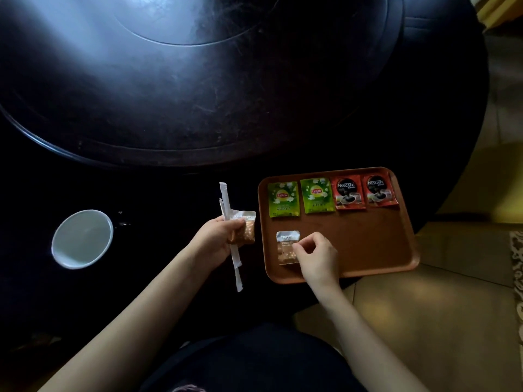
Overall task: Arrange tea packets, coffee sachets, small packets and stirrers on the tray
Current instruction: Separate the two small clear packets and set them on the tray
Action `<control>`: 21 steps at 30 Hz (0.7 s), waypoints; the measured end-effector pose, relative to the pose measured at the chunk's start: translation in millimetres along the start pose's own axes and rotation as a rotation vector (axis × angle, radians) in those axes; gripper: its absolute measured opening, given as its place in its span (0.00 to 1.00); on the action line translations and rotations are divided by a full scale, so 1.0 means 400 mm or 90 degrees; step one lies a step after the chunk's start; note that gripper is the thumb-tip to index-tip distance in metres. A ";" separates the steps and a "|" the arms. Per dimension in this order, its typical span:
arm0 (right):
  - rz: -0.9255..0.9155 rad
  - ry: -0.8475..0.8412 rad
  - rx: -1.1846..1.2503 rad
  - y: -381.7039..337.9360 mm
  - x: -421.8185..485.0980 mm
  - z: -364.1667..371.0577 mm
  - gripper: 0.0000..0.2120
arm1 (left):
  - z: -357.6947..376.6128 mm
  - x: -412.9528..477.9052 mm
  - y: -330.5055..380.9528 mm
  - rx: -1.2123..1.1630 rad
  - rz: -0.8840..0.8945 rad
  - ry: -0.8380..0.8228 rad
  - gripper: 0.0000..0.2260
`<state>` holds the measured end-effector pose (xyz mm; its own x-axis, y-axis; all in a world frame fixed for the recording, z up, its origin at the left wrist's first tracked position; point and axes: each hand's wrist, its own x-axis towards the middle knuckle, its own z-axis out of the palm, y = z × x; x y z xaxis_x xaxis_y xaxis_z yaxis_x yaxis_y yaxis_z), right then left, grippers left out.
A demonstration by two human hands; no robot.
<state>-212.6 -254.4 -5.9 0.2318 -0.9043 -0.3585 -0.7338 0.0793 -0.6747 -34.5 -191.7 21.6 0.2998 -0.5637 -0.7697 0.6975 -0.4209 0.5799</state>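
A brown tray lies at the table's near right. Along its far side stand two green Lipton tea packets and two red Nescafe coffee sachets in a row. Below the left tea packet a small clear packet with brown contents lies on the tray, pinched at its right edge by my right hand. Just left of the tray, my left hand grips a second small packet together with white paper-wrapped stirrers.
A white bowl sits on the dark round table to the left. A raised turntable fills the table's middle. Tiled floor shows at right, beyond the table's edge under the tray.
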 end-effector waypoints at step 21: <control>-0.004 -0.144 0.276 -0.079 -0.011 -0.068 0.03 | 0.129 -0.012 -0.065 -0.053 -0.043 -0.166 0.08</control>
<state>-207.7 -264.2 34.6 0.4028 -0.7955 -0.4527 -0.4100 0.2854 -0.8663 -87.8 -214.7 23.8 0.0807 -0.7054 -0.7042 0.7639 -0.4101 0.4983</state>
